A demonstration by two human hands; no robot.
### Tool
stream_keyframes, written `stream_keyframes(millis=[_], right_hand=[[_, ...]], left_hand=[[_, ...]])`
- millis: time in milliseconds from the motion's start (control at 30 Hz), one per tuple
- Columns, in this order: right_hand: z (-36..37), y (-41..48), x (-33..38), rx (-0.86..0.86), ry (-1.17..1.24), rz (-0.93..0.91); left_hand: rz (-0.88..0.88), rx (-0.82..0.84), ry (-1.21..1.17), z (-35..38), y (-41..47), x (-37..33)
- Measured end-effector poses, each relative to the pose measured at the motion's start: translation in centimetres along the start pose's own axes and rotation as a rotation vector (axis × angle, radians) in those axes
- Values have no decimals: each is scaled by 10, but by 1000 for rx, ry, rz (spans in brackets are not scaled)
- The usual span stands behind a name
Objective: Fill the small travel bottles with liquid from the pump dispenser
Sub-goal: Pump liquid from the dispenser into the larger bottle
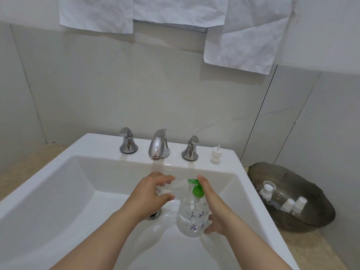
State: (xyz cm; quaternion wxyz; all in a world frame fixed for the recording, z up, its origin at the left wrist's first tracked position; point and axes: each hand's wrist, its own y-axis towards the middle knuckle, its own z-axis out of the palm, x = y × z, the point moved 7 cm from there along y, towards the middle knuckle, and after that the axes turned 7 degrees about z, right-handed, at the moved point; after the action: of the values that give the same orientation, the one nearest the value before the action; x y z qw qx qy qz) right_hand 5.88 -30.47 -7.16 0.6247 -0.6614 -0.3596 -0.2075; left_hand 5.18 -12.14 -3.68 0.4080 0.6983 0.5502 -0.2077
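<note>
**Clear travel bottle (171, 187) held at green pump head (197, 190), centre of frame**

1. Left hand (153, 191): the grip is closed, fingers and thumb curled round the travel bottle. The bottle lies nearly horizontal above the white sink (58, 191), its open end towards the pump nozzle.
2. Right hand (213, 209): the grip grasps the pump dispenser (191, 219) from its right side. One digit rests against the pump head; the lower fingers wrap under the transparent body, which bears handwritten marks.
3. Sink rim, above centre: a chrome faucet (158, 145) and a white pump cap (215, 154) stand to its right.
4. Right of frame: a dark glass tray (311, 217) on the surface holds three small bottles (288, 204) with white tops.
</note>
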Motion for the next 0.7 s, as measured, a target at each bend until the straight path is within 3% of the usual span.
stream_keyframes(millis=[67, 233, 500, 700], right_hand=[[-2, 2, 3, 40, 25, -13], [-6, 1, 19, -64, -17, -157], [-2, -5, 15, 34, 105, -99], [-2, -10, 15, -28, 77, -117]], left_hand=[[5, -26, -39, -3, 1, -1], [26, -45, -59, -4, 3, -4], [23, -41, -33, -4, 3, -3], [19, -41, -32, -4, 2, -3]])
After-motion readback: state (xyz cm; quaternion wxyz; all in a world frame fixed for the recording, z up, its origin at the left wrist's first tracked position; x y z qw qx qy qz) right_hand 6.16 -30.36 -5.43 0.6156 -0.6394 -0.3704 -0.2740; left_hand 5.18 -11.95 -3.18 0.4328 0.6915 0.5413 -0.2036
